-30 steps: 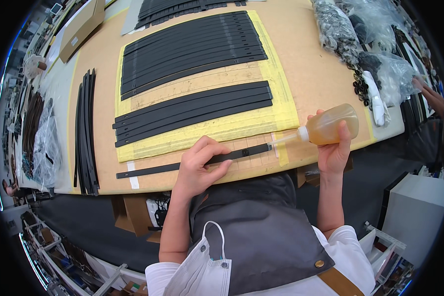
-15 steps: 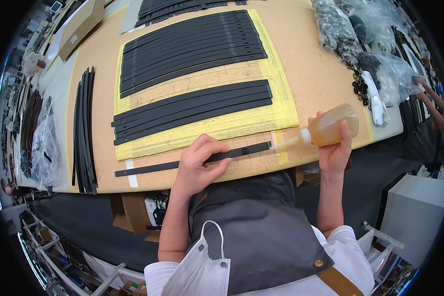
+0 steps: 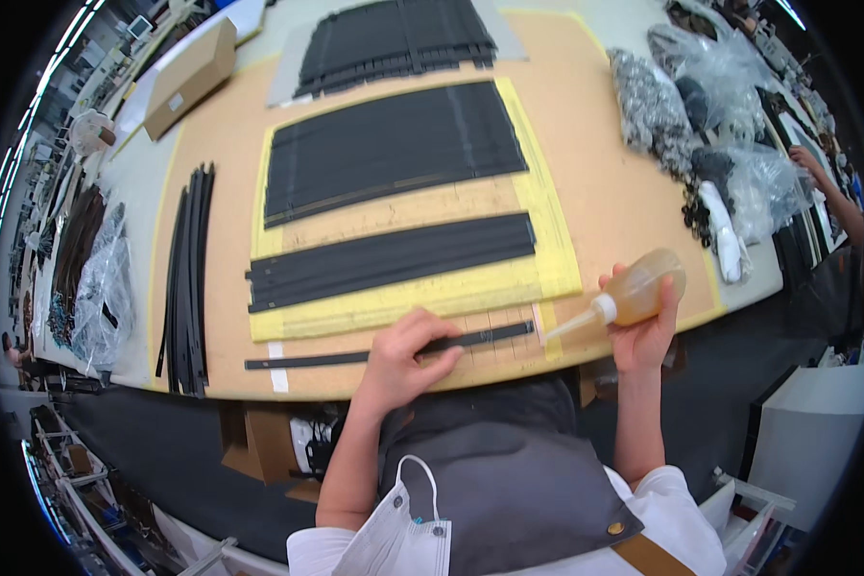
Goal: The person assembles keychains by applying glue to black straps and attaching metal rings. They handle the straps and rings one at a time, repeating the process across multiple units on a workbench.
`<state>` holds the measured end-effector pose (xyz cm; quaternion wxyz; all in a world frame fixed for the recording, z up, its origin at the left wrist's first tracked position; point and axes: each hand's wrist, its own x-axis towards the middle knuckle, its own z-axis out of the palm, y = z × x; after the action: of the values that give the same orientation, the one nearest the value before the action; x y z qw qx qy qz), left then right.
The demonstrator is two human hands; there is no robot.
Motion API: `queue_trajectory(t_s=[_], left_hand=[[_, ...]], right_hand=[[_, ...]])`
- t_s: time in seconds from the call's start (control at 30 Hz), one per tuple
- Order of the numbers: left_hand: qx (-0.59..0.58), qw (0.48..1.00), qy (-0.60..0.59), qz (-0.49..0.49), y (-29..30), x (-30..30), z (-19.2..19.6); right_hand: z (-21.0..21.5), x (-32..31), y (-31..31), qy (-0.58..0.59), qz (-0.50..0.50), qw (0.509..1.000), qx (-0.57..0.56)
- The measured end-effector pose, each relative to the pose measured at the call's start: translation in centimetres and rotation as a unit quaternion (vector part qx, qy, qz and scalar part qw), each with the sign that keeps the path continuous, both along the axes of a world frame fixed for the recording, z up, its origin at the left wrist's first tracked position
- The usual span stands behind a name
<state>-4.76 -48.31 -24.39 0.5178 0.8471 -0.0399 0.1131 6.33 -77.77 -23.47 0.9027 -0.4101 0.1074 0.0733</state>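
A narrow black strap lies along the near edge of the table. My left hand is closed over its middle, thumb on the near side and fingers on the far side. In my right hand is a squeeze bottle of amber liquid, tilted with its long pale nozzle pointing left. The nozzle tip is just right of the strap's right end, slightly apart from it. Beyond the strap, a few black straps lie side by side on a yellow-edged board, with a larger row of straps behind them.
A bundle of black strips lies at the left, near a cardboard box. More black pieces rest on a grey sheet at the back. Plastic bags and dark chain sit at the right, where another person's arm reaches in.
The nozzle tip has moved off the strap's right end, a little to the right. My left hand keeps its hold on the strap. The whole view has shifted, so the table appears lower.
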Motion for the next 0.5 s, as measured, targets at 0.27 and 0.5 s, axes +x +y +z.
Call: queue_trajectory(t_s=[0.27, 0.5], left_hand=[[-0.018, 0.997, 0.073, -0.019, 0.1, -0.7, 0.8], [-0.011, 0.999, -0.051, -0.006, 3.9, 0.8, 5.3]], right_hand=[[-1.1, 1.2, 0.1, -0.002, 0.011, 0.991, 0.133], [-1.9, 1.6, -0.8, -0.024, 0.029, 0.971, 0.236]])
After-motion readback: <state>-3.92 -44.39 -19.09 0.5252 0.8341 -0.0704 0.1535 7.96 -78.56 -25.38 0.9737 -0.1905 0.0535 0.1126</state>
